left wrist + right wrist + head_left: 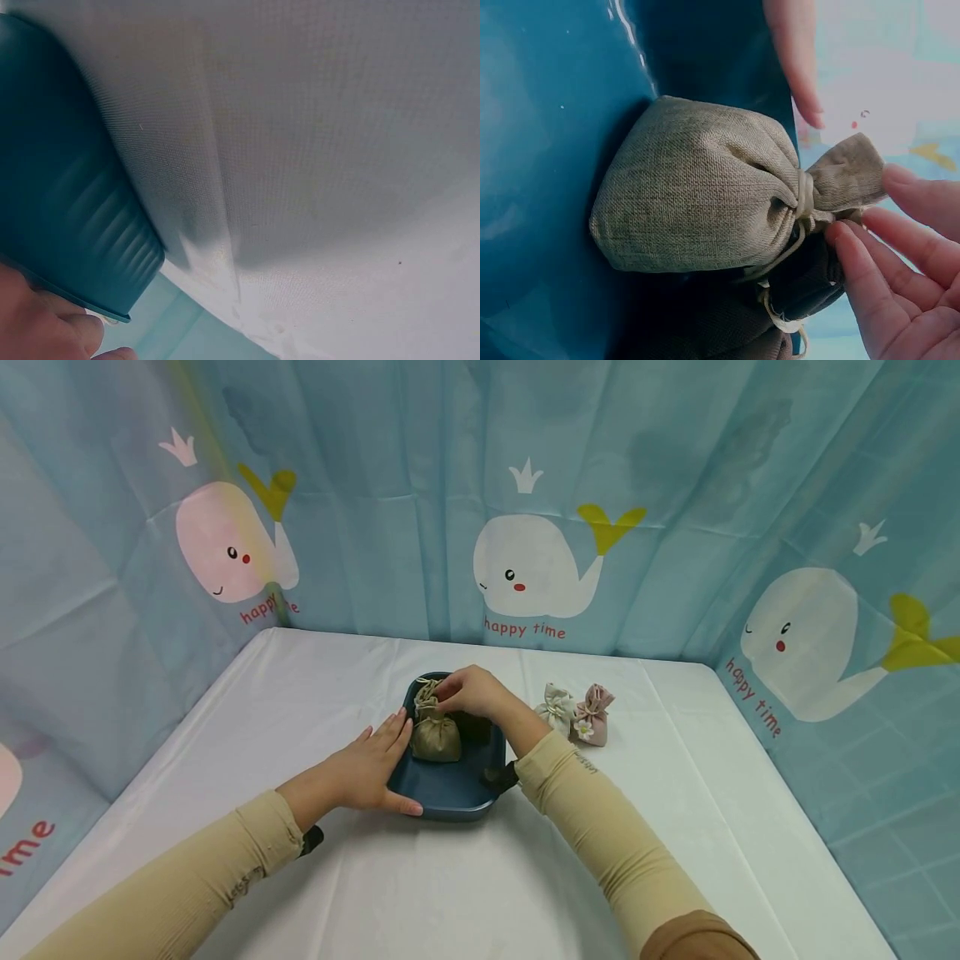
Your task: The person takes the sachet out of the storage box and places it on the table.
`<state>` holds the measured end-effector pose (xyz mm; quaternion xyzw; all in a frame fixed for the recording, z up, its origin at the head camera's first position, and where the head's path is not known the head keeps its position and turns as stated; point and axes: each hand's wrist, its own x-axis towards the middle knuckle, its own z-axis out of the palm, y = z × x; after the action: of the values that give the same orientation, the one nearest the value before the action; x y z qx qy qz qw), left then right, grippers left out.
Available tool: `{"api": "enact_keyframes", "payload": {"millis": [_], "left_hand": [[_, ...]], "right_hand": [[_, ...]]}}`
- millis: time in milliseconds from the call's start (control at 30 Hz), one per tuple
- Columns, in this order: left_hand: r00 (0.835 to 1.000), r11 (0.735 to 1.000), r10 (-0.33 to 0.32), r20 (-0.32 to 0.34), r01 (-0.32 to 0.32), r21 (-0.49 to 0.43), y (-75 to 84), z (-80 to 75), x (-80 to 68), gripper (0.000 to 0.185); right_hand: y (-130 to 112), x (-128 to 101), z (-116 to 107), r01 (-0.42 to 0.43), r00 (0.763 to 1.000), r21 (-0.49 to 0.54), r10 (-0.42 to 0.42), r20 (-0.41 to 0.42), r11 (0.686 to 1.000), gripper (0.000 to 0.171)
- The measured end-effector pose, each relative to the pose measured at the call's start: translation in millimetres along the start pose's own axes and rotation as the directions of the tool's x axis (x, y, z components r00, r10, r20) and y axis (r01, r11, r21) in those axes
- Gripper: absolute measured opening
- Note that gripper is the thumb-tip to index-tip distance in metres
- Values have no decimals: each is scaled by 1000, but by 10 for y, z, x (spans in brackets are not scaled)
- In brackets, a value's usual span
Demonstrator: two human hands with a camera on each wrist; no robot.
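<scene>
While a whale-printed curtain (375, 443) walls in the scene, a white tablecloth (315, 693) spreads below it, creased in places. On it sits 1 blue tray (450, 789), deep-sided and rounded at the corners. The left hand (367, 768) lies against its left side, fingers extended along the rim and thumb at the near end, grasping nothing. The right hand (476, 693) reaches in from the other side, thumb and fingertips pinching the gathered top of the khaki bag (437, 742). That bag rests inside the tray, neck toward the far end, just beside a dark bag (705, 322). 2 more stand outside to the right: a pale bag (557, 708) and a pink bag (596, 718), with a small white flower (582, 729) between their fronts.

The likeliest trouble is a snag: the fingers are so close to the dark bag's cord (784, 321) that a pull could drag both bags. A pinch on only the khaki bag's loose flap (847, 176) might also slip, since cloth gives. If the left hand eases off, a sideways tug could slide the tray on the cloth.
</scene>
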<state>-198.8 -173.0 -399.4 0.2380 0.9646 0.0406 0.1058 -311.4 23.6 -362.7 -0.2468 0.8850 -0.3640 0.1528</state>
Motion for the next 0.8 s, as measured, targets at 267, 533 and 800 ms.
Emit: {"api": "enact_keyframes", "payload": {"millis": [267, 533, 800], "left_hand": [[1000, 1000, 8, 1, -8, -1, 17, -23, -12, 129], [1000, 1000, 2, 1, -2, 11, -4, -5, 1, 129], [1000, 1000, 14, -8, -14, -4, -7, -4, -1, 129]], "right_hand": [[-34, 8, 73, 23, 999, -43, -21, 39, 999, 29], [-40, 17, 112, 38, 999, -96, -37, 13, 995, 16], [-55, 12, 125, 5, 1000, -112, -8, -27, 994, 11]]}}
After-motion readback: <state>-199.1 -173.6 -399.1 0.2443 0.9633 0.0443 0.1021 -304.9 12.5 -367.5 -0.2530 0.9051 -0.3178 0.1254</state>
